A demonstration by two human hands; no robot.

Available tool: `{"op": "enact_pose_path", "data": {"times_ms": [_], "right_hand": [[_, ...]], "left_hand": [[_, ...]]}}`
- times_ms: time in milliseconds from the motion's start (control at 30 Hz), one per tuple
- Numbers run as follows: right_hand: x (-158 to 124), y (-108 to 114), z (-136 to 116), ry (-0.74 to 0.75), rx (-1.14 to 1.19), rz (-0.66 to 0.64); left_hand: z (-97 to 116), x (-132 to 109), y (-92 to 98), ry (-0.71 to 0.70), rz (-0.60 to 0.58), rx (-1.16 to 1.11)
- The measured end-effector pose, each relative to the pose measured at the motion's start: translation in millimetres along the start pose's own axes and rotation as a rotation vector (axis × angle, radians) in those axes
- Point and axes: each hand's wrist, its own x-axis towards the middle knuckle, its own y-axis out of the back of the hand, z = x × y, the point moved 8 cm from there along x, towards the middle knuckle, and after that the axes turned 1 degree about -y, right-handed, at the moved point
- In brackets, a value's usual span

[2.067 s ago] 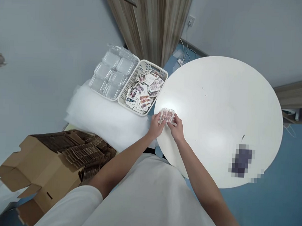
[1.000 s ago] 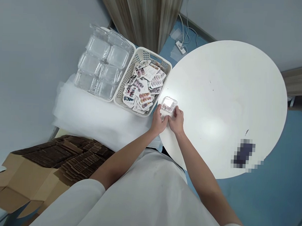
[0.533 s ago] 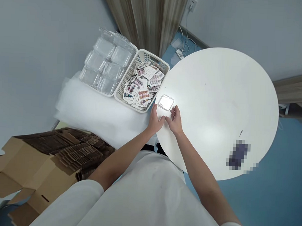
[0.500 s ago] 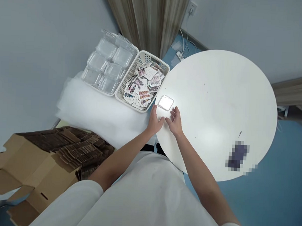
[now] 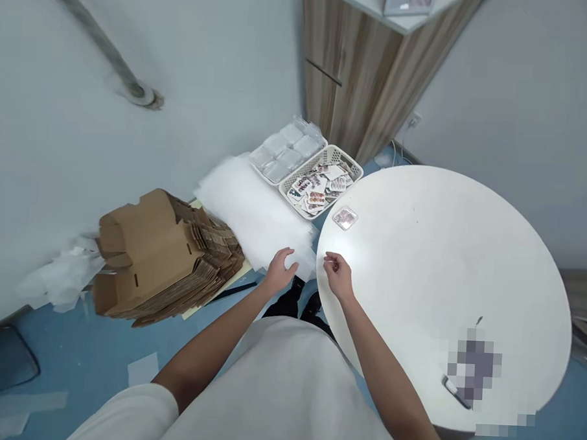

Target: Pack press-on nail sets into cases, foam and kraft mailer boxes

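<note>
Over the edge of the white foam sheets (image 5: 255,205), my left hand (image 5: 280,271) is open, thumb and fingers apart, with nothing in it. My right hand (image 5: 338,275) hovers by the left rim of the round white table (image 5: 442,265); its fingers are loosely curled, and I see nothing between them. Just beyond that hand, a small clear plastic case (image 5: 345,218) lies flat on the tabletop. Something pinkish with a pattern shows through it. Neither hand touches the case.
A white basket (image 5: 358,174) of printed cards stands beside another holding clear plastic cases (image 5: 289,145). Flattened cardboard boxes (image 5: 160,253) are stacked at left. A blurred dark object (image 5: 479,367) lies near the table's front right. Behind stands a wood-grain cabinet (image 5: 353,73).
My view has swung left and up. Both hands have drawn back from the clear case, and my left hand has moved off the table to the foam sheets.
</note>
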Motion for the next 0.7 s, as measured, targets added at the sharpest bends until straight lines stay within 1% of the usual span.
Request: {"op": "enact_pose_path", "data": {"times_ms": [67,167,233,333,500,600,700], "right_hand": [[-4.4,-11.8,-4.1,0.011,-0.013,-0.096],[-6.4,-26.3,-9.4,0.017,-0.082,-0.207],[-3.1,-35.4,-12.5,0.018,-0.138,-0.244],[9.0,-54.0,-18.8,0.044,-0.204,-0.268],[37.4,-98.3,-30.1,0.100,-0.327,-0.322],[54.8,-120.0,-36.0,0.123,-0.441,-0.329],[73.1,-136.2,-41.3,0.137,-0.515,-0.317]], "left_hand": [[-9.0,-7.7,11.8,0.039,0.013,-0.004],[-19.1,-13.7,26.3,0.075,0.070,-0.040],[-24.8,-14.5,33.1,0.087,0.113,-0.077],[-32.6,-10.2,41.9,0.093,0.174,-0.136],[-45.0,12.6,56.1,0.126,0.242,-0.258],[-47.1,32.8,58.9,0.137,0.238,-0.345],[-47.5,52.4,58.0,0.133,0.210,-0.399]]}}
